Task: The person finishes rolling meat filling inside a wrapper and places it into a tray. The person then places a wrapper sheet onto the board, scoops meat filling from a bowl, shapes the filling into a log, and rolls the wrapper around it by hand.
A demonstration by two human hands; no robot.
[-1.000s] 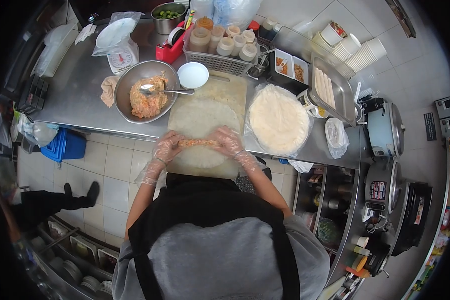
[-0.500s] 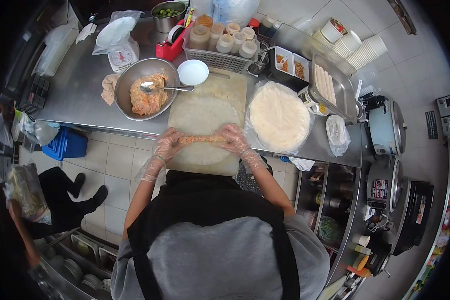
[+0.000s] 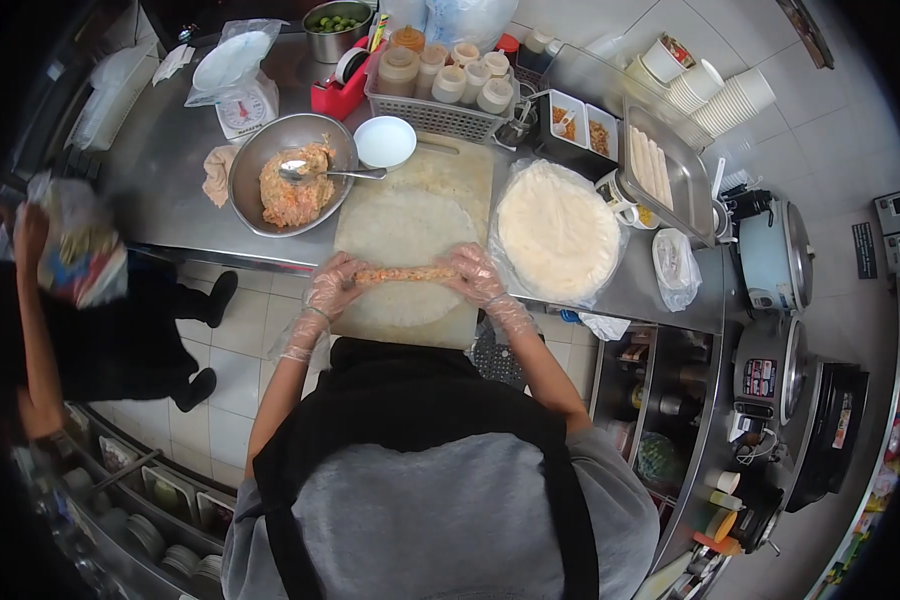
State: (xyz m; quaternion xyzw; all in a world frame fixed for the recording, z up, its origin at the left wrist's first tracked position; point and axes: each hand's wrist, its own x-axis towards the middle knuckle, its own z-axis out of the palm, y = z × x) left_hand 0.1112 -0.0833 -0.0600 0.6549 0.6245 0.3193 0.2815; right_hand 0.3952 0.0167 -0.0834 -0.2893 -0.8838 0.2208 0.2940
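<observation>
A long thin strip of orange-pink filling (image 3: 403, 275) lies across a round translucent wrapper (image 3: 410, 225) on the cutting board (image 3: 465, 180). My left hand (image 3: 336, 286), in a clear plastic glove, has its fingers closed at the strip's left end. At the right end are the closed fingers of my gloved right hand (image 3: 477, 274). Up and to the left, a steel bowl (image 3: 245, 180) holds more filling (image 3: 295, 195) with a spoon (image 3: 340, 173) in it. A stack of pale round wrappers (image 3: 558, 232) rests on plastic at the right.
Behind the board stand a white bowl (image 3: 386, 143) and a basket of bottles (image 3: 440, 118). A metal tray (image 3: 685, 190) holds pale rolls. A scale (image 3: 245, 112) is at the back left. Another person (image 3: 120, 330) stands at the left with a plastic bag (image 3: 82, 250).
My right hand has moved slightly right and the strip reaches farther that way. The other person has come in from the left, carrying the bag toward the counter.
</observation>
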